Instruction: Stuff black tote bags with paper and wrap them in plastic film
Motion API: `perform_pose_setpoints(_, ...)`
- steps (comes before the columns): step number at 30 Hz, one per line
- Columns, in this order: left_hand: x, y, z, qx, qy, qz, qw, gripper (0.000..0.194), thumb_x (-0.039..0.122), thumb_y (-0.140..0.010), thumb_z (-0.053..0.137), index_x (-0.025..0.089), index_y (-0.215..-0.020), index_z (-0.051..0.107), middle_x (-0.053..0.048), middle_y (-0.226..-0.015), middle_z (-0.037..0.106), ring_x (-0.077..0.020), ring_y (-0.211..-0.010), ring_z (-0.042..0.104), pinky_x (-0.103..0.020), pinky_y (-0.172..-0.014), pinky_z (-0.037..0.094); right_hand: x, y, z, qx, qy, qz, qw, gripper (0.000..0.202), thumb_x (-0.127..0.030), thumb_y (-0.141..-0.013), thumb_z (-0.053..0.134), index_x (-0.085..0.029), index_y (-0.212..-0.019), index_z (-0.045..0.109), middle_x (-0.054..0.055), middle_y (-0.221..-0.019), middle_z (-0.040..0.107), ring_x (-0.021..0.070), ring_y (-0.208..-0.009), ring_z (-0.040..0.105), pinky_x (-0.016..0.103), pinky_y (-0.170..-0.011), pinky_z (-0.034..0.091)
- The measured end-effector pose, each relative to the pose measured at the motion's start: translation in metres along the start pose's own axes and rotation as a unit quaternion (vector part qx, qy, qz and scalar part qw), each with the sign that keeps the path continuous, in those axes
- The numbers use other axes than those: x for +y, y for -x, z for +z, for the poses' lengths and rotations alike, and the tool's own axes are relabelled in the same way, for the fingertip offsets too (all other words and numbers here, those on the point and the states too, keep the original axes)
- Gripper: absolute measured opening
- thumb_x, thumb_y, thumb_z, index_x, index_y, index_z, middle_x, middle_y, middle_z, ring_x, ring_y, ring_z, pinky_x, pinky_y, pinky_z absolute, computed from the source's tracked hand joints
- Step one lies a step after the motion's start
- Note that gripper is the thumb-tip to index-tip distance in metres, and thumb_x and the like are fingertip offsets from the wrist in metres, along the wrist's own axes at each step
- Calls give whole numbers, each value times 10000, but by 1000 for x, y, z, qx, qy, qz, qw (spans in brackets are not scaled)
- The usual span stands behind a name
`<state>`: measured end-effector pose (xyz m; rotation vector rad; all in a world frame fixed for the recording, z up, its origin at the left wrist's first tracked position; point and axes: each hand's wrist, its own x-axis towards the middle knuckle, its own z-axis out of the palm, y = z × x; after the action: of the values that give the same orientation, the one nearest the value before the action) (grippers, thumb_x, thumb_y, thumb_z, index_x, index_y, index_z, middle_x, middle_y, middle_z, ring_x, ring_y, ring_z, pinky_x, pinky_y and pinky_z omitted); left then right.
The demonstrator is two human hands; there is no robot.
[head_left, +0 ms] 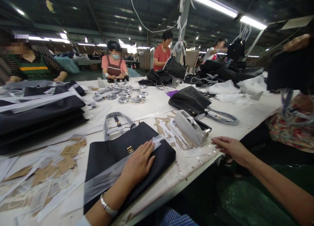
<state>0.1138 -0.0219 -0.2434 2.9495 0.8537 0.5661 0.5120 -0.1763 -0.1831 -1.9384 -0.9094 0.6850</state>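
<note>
A black handbag (154, 144) with a gold clasp lies on the table in front of me, its wrapped handle (106, 128) pointing away. Across its front runs a clear plastic strip (105, 181). My left hand (138, 160) rests flat over strip and bag, fingers stretched out. Off the table's front edge, my right hand (230, 149) has its thumb and fingertips pressed together; whatever they may hold is too small to make out. Just left of those fingertips stands a grey tape dispenser (190, 126), apart from the hand.
Brown and white paper strips (171, 131) lie beside the dispenser. Tags (61, 167) cover the left side, near stacked black bags (36, 118). Coiled straps (122, 97) and another black handbag (190, 98) lie farther back. Co-workers (114, 64) are around the table; one at right holds a black item.
</note>
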Motion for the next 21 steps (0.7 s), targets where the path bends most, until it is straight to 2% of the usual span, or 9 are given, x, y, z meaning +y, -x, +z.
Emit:
perform_pose_setpoints(2, 0, 0, 0, 2, 2, 0, 1000, 525, 400, -1014, 384, 173, -1487, 379, -94, -1531, 414, -232, -1395, 420, -419, -1159, 380, 6, -7, 0, 10, 51, -24, 998, 370, -529, -743, 683, -181, -857, 738, 118, -876, 758, 223, -713, 700, 303, -596, 573)
perform_pose_setpoints(4, 1, -1, -1, 5, 5, 0, 1000, 525, 401, -1014, 382, 175, -1487, 379, -95, -1528, 418, -235, -1391, 427, -420, -1154, 386, 10, -11, -7, 12, 150, -69, 986, 350, -519, -789, 622, -195, -865, 732, 95, -838, 759, 236, -714, 701, 330, -624, 565)
perform_pose_setpoints(6, 1, -1, -1, 7, 6, 2, 1000, 523, 402, -1013, 384, 175, -1484, 384, -97, -1524, 425, -238, -1386, 433, -422, -1150, 392, 13, -9, -18, 22, 269, -136, 953, 342, -513, -824, 567, -222, -883, 737, 71, -857, 763, 265, -760, 709, 377, -693, 559)
perform_pose_setpoints(8, 1, -1, -1, 5, 7, 4, 1000, 526, 404, -1011, 387, 171, -1483, 387, -99, -1522, 427, -241, -1386, 434, -423, -1149, 393, 10, -2, -28, 31, 364, -215, 906, 337, -500, -851, 530, -251, -923, 747, 53, -939, 766, 290, -838, 713, 411, -762, 545)
perform_pose_setpoints(10, 0, -1, -1, 4, 9, 2, 1000, 529, 406, -1011, 386, 168, -1483, 386, -101, -1524, 423, -243, -1386, 433, -425, -1150, 391, 0, 8, -31, 17, 411, -284, 866, 336, -480, -879, 503, -268, -959, 752, 47, -1004, 761, 295, -889, 711, 410, -782, 538)
perform_pose_setpoints(12, 1, -1, -1, 6, 15, -2, 1000, 529, 407, -1011, 381, 170, -1484, 384, -103, -1525, 422, -243, -1387, 432, -428, -1153, 387, -19, 18, -24, -15, 420, -339, 842, 329, -461, -904, 492, -279, -993, 751, 43, -1010, 759, 278, -887, 711, 381, -766, 537)
perform_pose_setpoints(15, 2, 0, -2, 8, 22, -6, 1000, 521, 402, -1013, 373, 176, -1482, 384, -105, -1529, 416, -241, -1397, 418, -429, -1160, 375, -60, 28, 8, -83, 390, -400, 825, 284, -434, -924, 516, -289, -1006, 747, 29, -988, 759, 240, -861, 705, 330, -745, 519)
perform_pose_setpoints(21, 6, 0, -8, -8, 30, -15, 999, 529, 399, -1007, 386, 168, -1482, 373, -103, -1547, 390, -233, -1417, 384, -413, -1180, 340, -142, 26, 114, -230, 318, -426, 815, 252, -430, -920, 571, -251, -874, 743, 10, -805, 744, 172, -701, 653, 261, -662, 448)
